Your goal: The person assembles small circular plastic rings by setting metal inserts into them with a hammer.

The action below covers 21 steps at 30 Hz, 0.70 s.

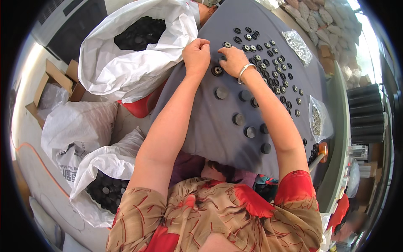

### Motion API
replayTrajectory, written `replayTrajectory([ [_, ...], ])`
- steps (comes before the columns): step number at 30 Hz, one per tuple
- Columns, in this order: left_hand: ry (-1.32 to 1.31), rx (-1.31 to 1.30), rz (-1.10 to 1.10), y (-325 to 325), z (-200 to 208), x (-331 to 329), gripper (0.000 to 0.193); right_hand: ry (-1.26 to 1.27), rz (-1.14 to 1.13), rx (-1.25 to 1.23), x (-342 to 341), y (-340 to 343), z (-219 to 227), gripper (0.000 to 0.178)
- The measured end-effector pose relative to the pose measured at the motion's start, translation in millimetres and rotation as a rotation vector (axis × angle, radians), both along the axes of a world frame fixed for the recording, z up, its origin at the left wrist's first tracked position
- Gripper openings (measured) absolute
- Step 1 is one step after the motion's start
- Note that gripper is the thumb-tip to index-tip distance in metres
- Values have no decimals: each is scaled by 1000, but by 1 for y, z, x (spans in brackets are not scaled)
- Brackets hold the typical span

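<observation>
My left hand is closed into a fist at the rim of a large white sack; whatever its fingers hold is hidden. To its right, over the grey-covered table, my right hand curls its fingers down around a dark round cap, mostly covered by the fingertips. Just below lies a black ring with a metal centre. Plain black caps are scattered closer to me, between my forearms. Beyond my right wrist spread many black rings, several with metal centres.
Black pieces fill the large sack, and a smaller open sack at lower left holds more. Clear bags of small metal parts lie along the table's right side. An orange object sits near the right edge. Cardboard boxes stand left.
</observation>
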<state>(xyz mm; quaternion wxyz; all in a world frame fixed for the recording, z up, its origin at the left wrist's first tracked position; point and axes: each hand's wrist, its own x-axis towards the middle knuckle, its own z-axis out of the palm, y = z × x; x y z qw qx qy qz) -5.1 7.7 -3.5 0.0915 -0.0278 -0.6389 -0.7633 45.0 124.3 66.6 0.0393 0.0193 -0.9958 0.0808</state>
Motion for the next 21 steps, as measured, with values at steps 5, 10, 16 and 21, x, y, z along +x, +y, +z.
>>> replayTrajectory([
  [5,-22,-16,-24,-1,5,4,11,-132,60,162,2,0,9,24],
  [10,-2,-36,-28,1,5,5,11,-153,137,312,3,4,13,32],
  [16,35,-92,-10,-2,2,2,12,-87,266,-77,31,-5,16,28],
  [21,24,-89,-25,-2,3,2,12,-69,212,21,32,-10,7,34],
])
